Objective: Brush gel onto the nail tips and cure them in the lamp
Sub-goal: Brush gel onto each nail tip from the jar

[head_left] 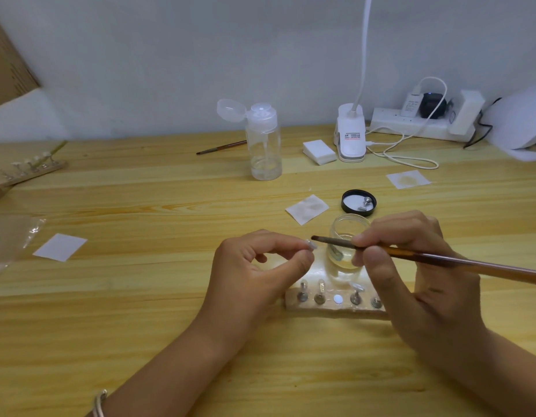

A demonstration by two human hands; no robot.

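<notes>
My left hand (254,275) pinches a small clear nail tip (311,244) between thumb and forefinger, above the table. My right hand (417,275) grips a brown-handled brush (441,260); its dark bristle end (316,238) touches or nearly touches the nail tip. Behind the brush stands an open glass jar of clear gel (346,246). In front of my hands lies a wooden holder strip (333,302) with several metal pegs, one bearing a nail tip (356,286). The white curing lamp (522,124) sits at the far right edge, partly cut off.
The jar's black lid (358,201) lies behind it. White wipes (307,209), (408,179), (60,246) are scattered about. A clear pump bottle (265,142), a second brush (221,147), a pad stack (318,152), a clip lamp (351,136) and a power strip (420,121) stand at the back. Another holder strip (29,168) sits far left.
</notes>
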